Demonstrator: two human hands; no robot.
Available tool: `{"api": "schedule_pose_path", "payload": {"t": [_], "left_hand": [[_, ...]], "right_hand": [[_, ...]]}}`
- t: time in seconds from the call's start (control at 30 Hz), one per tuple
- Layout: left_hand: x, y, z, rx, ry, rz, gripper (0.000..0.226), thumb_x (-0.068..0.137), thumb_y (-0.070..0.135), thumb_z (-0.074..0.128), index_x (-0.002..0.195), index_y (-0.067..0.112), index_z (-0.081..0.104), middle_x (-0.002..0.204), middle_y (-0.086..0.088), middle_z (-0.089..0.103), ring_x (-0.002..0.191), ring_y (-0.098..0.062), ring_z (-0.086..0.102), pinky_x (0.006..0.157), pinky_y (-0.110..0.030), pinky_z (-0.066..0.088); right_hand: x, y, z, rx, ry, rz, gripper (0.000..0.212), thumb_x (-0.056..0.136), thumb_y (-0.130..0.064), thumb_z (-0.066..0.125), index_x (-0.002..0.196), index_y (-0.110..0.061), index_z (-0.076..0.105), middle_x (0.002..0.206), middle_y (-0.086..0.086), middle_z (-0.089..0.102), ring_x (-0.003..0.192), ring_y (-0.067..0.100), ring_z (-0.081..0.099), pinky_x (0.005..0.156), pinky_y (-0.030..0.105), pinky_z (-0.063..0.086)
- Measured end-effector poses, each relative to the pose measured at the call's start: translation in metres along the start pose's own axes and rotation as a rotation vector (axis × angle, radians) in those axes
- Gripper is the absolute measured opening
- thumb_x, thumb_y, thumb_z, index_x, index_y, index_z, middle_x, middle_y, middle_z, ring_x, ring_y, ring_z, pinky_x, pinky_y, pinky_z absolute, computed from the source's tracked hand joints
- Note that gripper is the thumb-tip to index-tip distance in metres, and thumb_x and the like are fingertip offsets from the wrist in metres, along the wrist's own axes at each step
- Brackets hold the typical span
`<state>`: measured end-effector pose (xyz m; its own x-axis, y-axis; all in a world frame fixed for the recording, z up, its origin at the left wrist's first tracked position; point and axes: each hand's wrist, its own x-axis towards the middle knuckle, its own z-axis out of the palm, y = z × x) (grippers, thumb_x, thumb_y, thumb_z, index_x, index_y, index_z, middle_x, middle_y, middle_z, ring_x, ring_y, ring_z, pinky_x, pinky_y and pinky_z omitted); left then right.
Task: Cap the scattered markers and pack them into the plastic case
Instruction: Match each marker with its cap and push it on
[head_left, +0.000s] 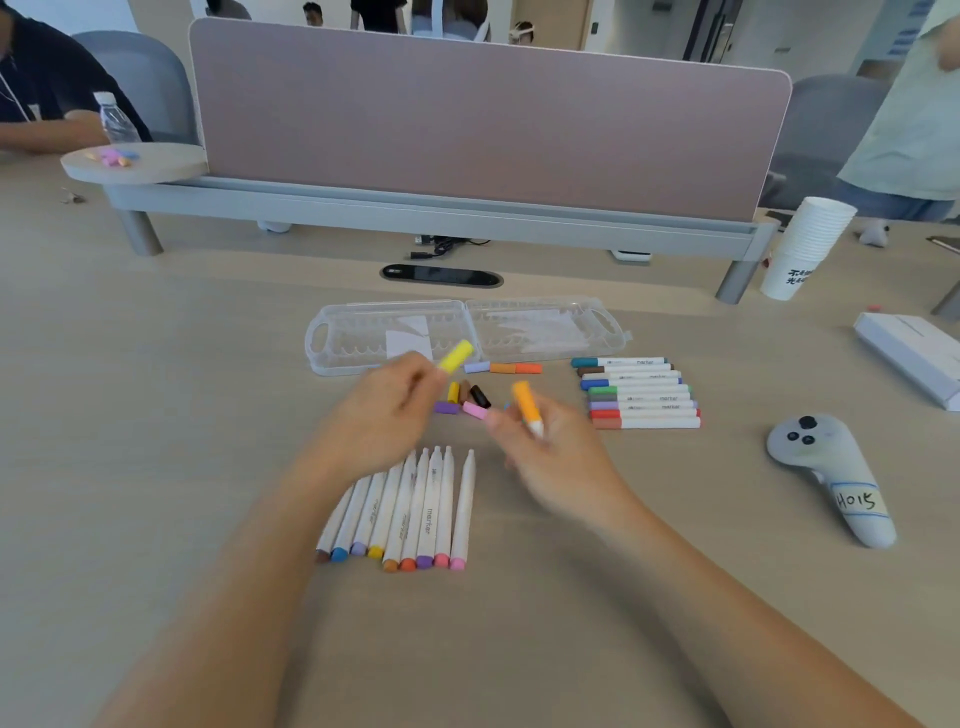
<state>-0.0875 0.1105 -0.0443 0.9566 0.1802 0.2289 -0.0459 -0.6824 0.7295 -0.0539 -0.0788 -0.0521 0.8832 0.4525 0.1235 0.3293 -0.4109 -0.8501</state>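
**Markers (400, 509) awaiting caps, plastic case (545, 331) open**

Pinching a yellow cap (457, 356) in the left hand (384, 410), raised over the loose caps (467, 399), presumably to match a barrel. Gripping an orange-capped marker (527, 408) in the right hand (550, 452), fingers curled round it, probably bound for the capped markers (641, 393) stacked at right. Fanned near for easy colour matching: the uncapped row. Laid flat at the far side, no pens inside yet.

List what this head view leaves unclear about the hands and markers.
Head view only:
- yellow piece: left hand covers its lower end; lone cap or capped marker, cannot tell.
- right hand: motion-blurred, so its grip on the orange marker is unclear.
- loose caps: some hidden behind both hands.
- capped markers: small print unreadable.
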Motion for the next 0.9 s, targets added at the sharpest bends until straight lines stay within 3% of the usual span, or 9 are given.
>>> {"api": "schedule_pose_path", "payload": {"t": [0.1,0.2,0.3,0.37,0.5,0.6,0.67,0.77,0.9], "left_hand": [[0.003,-0.012,-0.012,-0.062,0.153,-0.211,0.029,0.101,0.035,0.042,0.082,0.017,0.055,0.075,-0.004,0.06,0.063,-0.013,0.049,0.059,-0.03,0.037],[0.005,-0.022,-0.018,-0.057,0.229,-0.339,0.042,0.1,0.043,0.042,0.088,0.006,0.058,0.08,-0.014,0.064,0.061,-0.016,0.048,0.058,-0.031,0.036],[0.005,-0.021,-0.021,-0.091,0.243,-0.383,0.036,0.097,0.032,0.049,0.072,0.005,0.048,0.062,-0.008,0.043,0.054,-0.018,0.036,0.052,-0.03,0.028],[0.005,-0.017,-0.017,-0.21,0.177,-0.411,0.028,0.093,0.025,0.054,0.07,0.011,0.046,0.061,-0.005,0.038,0.051,-0.016,0.03,0.05,-0.027,0.025],[-0.002,0.003,-0.001,-0.638,-0.051,-0.475,0.026,0.094,0.035,0.06,0.082,0.012,0.068,0.057,0.004,0.033,0.046,-0.011,0.03,0.044,-0.024,0.028],[-0.005,0.015,0.011,-0.921,-0.174,-0.453,0.027,0.095,0.032,0.061,0.082,0.008,0.061,0.057,0.003,0.027,0.047,-0.011,0.025,0.044,-0.024,0.022],[-0.006,0.019,0.014,-1.001,-0.169,-0.436,0.027,0.096,0.031,0.06,0.083,0.007,0.06,0.054,0.003,0.029,0.046,-0.011,0.026,0.044,-0.024,0.022],[-0.006,0.023,0.008,-0.938,-0.068,-0.479,0.032,0.1,0.035,0.05,0.087,0.008,0.064,0.047,0.004,0.051,0.044,-0.01,0.043,0.049,-0.025,0.035],[-0.001,0.016,0.003,-0.966,0.015,-0.542,0.034,0.101,0.042,0.045,0.093,0.011,0.058,0.064,0.001,0.058,0.051,-0.012,0.052,0.05,-0.026,0.043]], "right_hand": [[-0.008,-0.009,0.018,-0.366,-0.217,0.096,0.023,0.09,-0.037,0.062,0.076,-0.024,0.051,0.072,-0.004,0.056,0.062,0.011,0.052,0.055,0.028,0.041],[-0.009,-0.015,0.028,-0.536,-0.255,0.142,0.015,0.087,-0.031,0.059,0.089,-0.02,0.048,0.074,0.001,0.064,0.067,0.015,0.061,0.057,0.032,0.048],[-0.005,-0.023,0.021,-0.541,-0.255,0.202,0.013,0.086,-0.024,0.056,0.088,-0.017,0.044,0.059,0.002,0.062,0.047,0.011,0.061,0.047,0.026,0.043],[0.0,-0.026,0.014,-0.49,-0.17,0.203,0.019,0.086,-0.024,0.061,0.079,-0.015,0.046,0.062,0.0,0.055,0.047,0.009,0.051,0.046,0.023,0.035],[0.014,-0.027,0.009,0.033,0.014,0.196,0.028,0.083,-0.02,0.069,0.062,-0.014,0.052,0.054,-0.001,0.045,0.052,0.017,0.04,0.054,0.027,0.034],[0.018,-0.029,0.015,0.191,0.057,0.117,0.034,0.086,-0.022,0.071,0.065,-0.001,0.055,0.056,0.006,0.043,0.054,0.019,0.038,0.053,0.027,0.031],[0.02,-0.029,0.017,0.218,0.059,0.096,0.035,0.089,-0.024,0.068,0.073,0.006,0.059,0.059,0.008,0.047,0.054,0.019,0.039,0.052,0.026,0.032],[0.027,-0.027,0.014,0.214,0.034,0.1,0.029,0.096,-0.024,0.058,0.081,-0.003,0.072,0.064,0.003,0.066,0.043,0.013,0.044,0.047,0.022,0.038],[0.052,-0.004,0.015,-0.417,0.067,-0.09,0.029,0.095,-0.029,0.057,0.068,-0.023,0.064,0.064,-0.009,0.06,0.058,0.008,0.051,0.053,0.022,0.037]]}}
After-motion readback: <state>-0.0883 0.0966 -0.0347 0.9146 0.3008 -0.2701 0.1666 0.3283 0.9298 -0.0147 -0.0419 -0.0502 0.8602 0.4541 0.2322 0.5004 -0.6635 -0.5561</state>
